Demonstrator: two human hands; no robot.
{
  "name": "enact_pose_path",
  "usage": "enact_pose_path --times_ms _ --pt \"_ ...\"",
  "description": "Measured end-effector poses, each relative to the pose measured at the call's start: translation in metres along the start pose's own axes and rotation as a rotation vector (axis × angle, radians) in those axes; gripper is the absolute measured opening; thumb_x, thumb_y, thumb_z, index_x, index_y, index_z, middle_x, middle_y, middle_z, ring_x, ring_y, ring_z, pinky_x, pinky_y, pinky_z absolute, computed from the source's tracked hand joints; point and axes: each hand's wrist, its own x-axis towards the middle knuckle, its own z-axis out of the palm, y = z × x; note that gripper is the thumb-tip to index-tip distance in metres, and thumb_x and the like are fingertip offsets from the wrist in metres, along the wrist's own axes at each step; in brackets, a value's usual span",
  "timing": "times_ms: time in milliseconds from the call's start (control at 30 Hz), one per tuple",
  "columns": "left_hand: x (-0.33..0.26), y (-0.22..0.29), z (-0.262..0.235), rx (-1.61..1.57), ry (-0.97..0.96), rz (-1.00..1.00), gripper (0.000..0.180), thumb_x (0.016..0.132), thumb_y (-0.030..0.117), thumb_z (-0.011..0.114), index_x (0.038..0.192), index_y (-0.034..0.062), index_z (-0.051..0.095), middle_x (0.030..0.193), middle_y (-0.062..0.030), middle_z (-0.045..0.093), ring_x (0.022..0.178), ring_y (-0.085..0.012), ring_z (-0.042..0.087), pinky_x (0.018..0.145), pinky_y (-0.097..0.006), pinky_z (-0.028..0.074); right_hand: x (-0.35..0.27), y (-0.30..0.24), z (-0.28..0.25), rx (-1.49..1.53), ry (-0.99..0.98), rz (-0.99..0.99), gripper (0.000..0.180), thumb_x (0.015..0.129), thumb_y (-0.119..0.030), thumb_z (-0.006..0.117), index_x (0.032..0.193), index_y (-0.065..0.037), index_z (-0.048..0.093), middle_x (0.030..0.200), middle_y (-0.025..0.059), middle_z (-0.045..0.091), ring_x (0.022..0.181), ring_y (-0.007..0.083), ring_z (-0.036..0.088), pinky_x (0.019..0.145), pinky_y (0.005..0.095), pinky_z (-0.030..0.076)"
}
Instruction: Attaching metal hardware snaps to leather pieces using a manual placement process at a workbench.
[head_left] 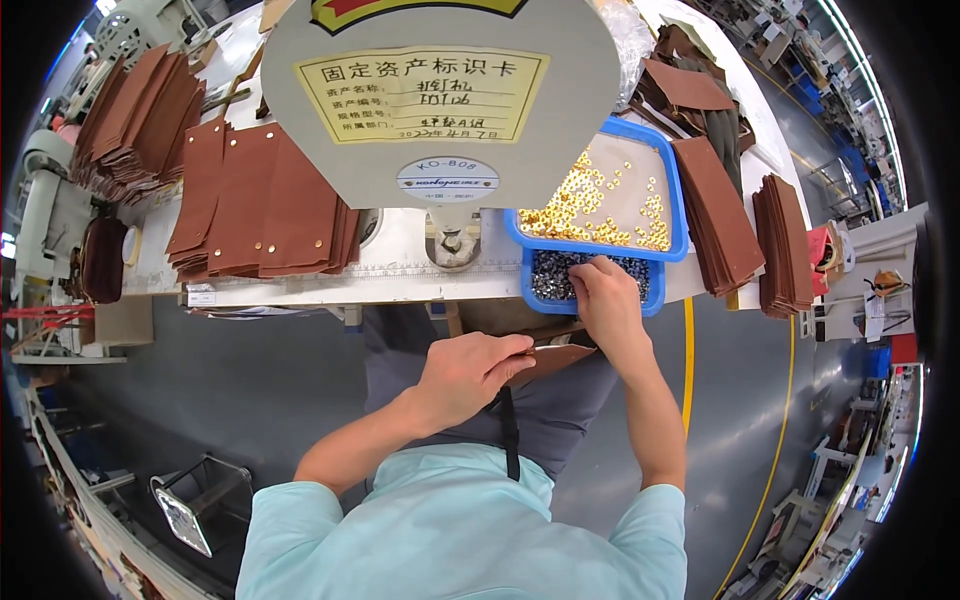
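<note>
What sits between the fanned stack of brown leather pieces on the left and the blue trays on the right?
In the head view, the grey machine head and its metal post stand between the leather stack and the blue trays.

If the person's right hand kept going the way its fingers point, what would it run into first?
The right hand already has its fingertips among the small dark metal rivets in the blue plastic tray; beyond them probably comes the tray's far wall, though depth is unclear.

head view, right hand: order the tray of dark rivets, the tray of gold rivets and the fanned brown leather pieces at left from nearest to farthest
From the right hand:
1. Tray of dark rivets, directly under the fingertips at the table's front edge.
2. Tray of gold rivets, just behind the dark one, farther up the table.
3. Fanned brown leather pieces, far off on the left side of the table.
</note>
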Motion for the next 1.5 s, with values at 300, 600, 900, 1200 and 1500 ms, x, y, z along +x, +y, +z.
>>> enact_pose_path --times_ms 300,600,900,1200,1500 --pt "0.001 -0.010 0.001 -0.019 0.140 0.409 0.031 0.067 0.003 0.086 0.091 0.0081 0.068 0.090 -0.0069 0.075 0.069 -0.0213 0.071 0.056 -0.031 0.056 0.003 -0.004 -0.006 0.021 -0.048 0.030 0.008 0.087 -0.010 0.075 0.093 -0.004 0.076 0.086 0.0129 0.068 0.081 0.0347 0.069 0.070 0.0444 0.054" --pt "-0.001 -0.010 -0.001 -0.050 0.123 0.378 0.030 0.065 -0.001 0.085 0.088 0.0078 0.069 0.089 -0.0055 0.074 0.068 -0.0209 0.071 0.057 -0.030 0.056 0.003 -0.004 -0.004 -0.065 -0.021 0.014 0.007 0.088 -0.012 0.075 0.093 -0.008 0.075 0.083 0.0100 0.067 0.079 0.0328 0.069 0.069 0.0427 0.054" --pt "-0.001 -0.012 -0.001 -0.122 0.101 0.322 0.030 0.065 -0.002 0.085 0.088 0.0073 0.070 0.088 -0.0055 0.074 0.069 -0.0216 0.071 0.057 -0.030 0.057 -0.004 -0.005 -0.012 0.028 0.144 -0.004 0.005 0.086 -0.008 0.077 0.089 -0.007 0.074 0.083 0.0078 0.069 0.074 0.0276 0.070 0.064 0.0381 0.054" --pt "0.000 -0.008 -0.001 -0.118 0.070 0.337 0.030 0.066 -0.002 0.085 0.091 0.0062 0.073 0.088 -0.0056 0.074 0.069 -0.0209 0.071 0.058 -0.030 0.057 -0.014 0.010 -0.007 0.272 0.238 0.089 0.011 0.081 -0.005 0.080 0.091 -0.003 0.074 0.085 0.0091 0.076 0.063 0.0199 0.071 0.057 0.0314 0.054" --pt "-0.002 -0.010 -0.001 -0.099 0.044 0.321 0.025 0.071 0.002 0.084 0.093 0.0097 0.074 0.089 -0.0013 0.073 0.069 -0.0183 0.069 0.058 -0.030 0.055 -0.019 -0.019 -0.033 0.500 0.129 0.291 0.016 0.088 0.000 0.076 0.104 -0.004 0.077 0.090 0.0096 0.075 0.069 0.0144 0.068 0.062 0.0271 0.053"
